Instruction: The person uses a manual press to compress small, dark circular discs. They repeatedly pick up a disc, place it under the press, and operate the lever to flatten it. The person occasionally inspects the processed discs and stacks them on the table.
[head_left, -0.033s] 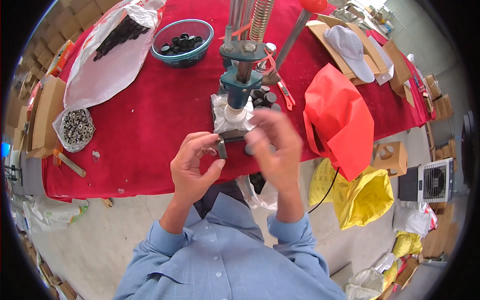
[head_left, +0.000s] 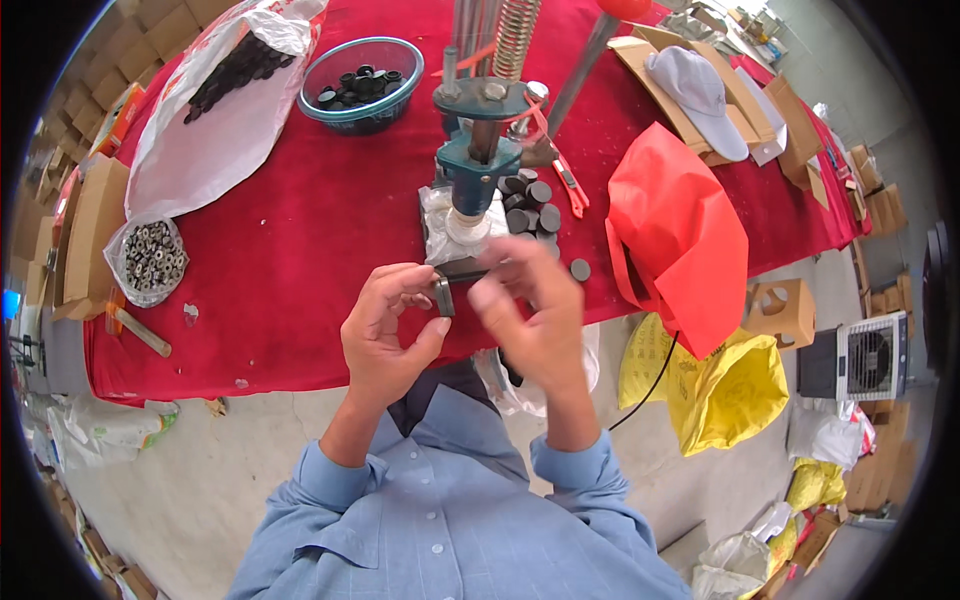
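My left hand is at the table's front edge, closed on a dark round cap seen edge-on between thumb and fingertips. To its right, my right hand is smeared by motion. Its thumb and forefinger look apart, and I see nothing between them. Just beyond both hands stands a green hand press with a coil spring. Its base is wrapped in white plastic. Several dark round caps lie right of the base, and a single cap is nearer the edge.
A blue-rimmed bowl of black caps stands at the back left. Left of it lies a white sack with black pieces. A bag of metal rings is further left. A red bag overhangs the right front edge; a cutter knife lies nearby.
My right hand has moved slightly left, toward my left hand, uncovering more of the caps beside the press. My left hand keeps its place and its hold on the cap.
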